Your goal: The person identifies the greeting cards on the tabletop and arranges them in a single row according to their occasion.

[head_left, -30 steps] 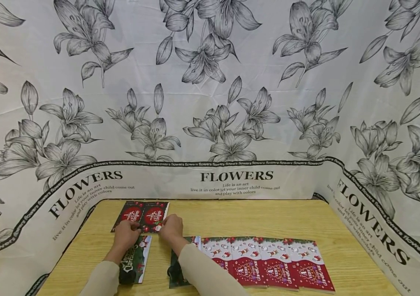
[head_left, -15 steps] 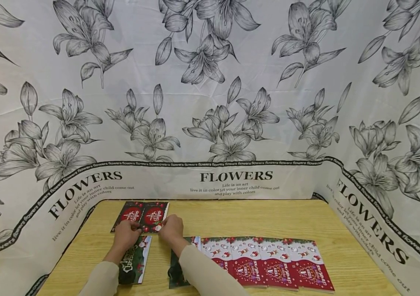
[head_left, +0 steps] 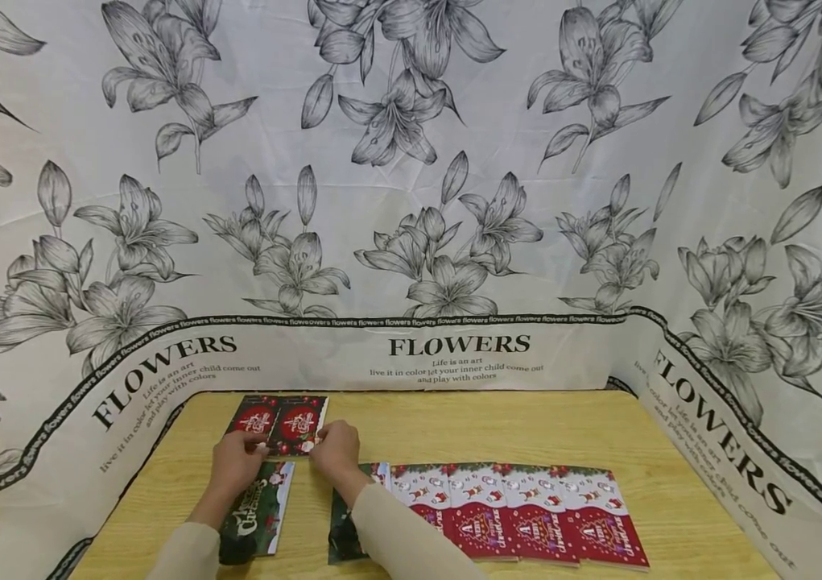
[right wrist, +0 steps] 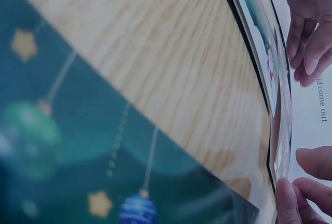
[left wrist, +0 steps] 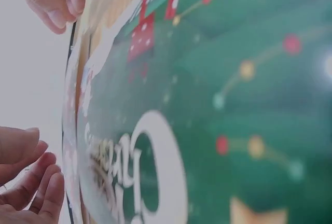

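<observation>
Two black Christmas booklets with red circles lie side by side at the back left: a left booklet [head_left: 254,417] and a right booklet [head_left: 302,419]. At the front edge of the left one is my left hand [head_left: 237,466], its fingers relaxed and covering that corner. My right hand [head_left: 336,451] touches the lower right edge of the right booklet. In the right wrist view, the thumb and fingers of the right hand [right wrist: 303,195] stand apart at the booklet edge. Below my left hand lies a green Christmas booklet [head_left: 266,507], which fills much of the left wrist view.
Another green booklet [head_left: 341,515] is partly hidden under my right forearm. Further right, several red-and-white Christmas booklets [head_left: 602,515] overlap in a row along the front of the wooden table [head_left: 454,427]. A white flower-print cloth [head_left: 454,354] encloses the table's back and sides.
My left hand has shifted slightly left, away from the seam between the two black booklets. The right hand stays at the right booklet's edge. The head view has turned slightly.
</observation>
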The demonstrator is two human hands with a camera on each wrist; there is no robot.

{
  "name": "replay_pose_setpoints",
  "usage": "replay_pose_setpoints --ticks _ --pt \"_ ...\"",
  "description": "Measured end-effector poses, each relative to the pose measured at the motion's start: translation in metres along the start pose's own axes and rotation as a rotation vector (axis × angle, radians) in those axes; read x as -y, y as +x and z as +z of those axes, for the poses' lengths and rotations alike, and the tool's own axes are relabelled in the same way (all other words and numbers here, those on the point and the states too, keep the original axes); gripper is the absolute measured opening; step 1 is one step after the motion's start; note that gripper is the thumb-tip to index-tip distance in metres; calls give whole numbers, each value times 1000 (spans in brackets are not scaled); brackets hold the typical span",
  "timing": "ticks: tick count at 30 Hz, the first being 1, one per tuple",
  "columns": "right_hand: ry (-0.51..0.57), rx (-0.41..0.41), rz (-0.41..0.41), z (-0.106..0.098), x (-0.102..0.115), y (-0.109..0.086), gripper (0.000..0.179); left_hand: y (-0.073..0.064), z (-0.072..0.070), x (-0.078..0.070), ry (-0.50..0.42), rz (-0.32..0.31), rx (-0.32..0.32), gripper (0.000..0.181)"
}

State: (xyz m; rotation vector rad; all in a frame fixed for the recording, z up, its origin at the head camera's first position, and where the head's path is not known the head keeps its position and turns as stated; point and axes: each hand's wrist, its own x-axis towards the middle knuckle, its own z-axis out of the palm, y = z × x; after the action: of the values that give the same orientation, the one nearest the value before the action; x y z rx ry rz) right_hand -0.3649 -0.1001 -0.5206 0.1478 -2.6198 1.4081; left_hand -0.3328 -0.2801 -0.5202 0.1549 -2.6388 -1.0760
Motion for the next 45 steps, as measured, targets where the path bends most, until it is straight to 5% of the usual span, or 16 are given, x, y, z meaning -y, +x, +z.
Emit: replay_pose_setpoints --ticks 17,25,33,40,45 --pt "67 41 -7 4 16 -24 22 -14 -24 15 -17 -72 -11 23" --pt "56 69 -66 9 17 -31 19 -21 -27 17 -14 -101 -22 24" --pt "56 87 -62 15 14 -35 20 -24 -27 23 -7 -80 2 22" --pt "48 92 -37 17 14 -37 16 -22 -23 23 -19 -163 25 21" --pt "39 90 -50 17 16 -39 15 -23 -22 23 -6 -146 28 20"
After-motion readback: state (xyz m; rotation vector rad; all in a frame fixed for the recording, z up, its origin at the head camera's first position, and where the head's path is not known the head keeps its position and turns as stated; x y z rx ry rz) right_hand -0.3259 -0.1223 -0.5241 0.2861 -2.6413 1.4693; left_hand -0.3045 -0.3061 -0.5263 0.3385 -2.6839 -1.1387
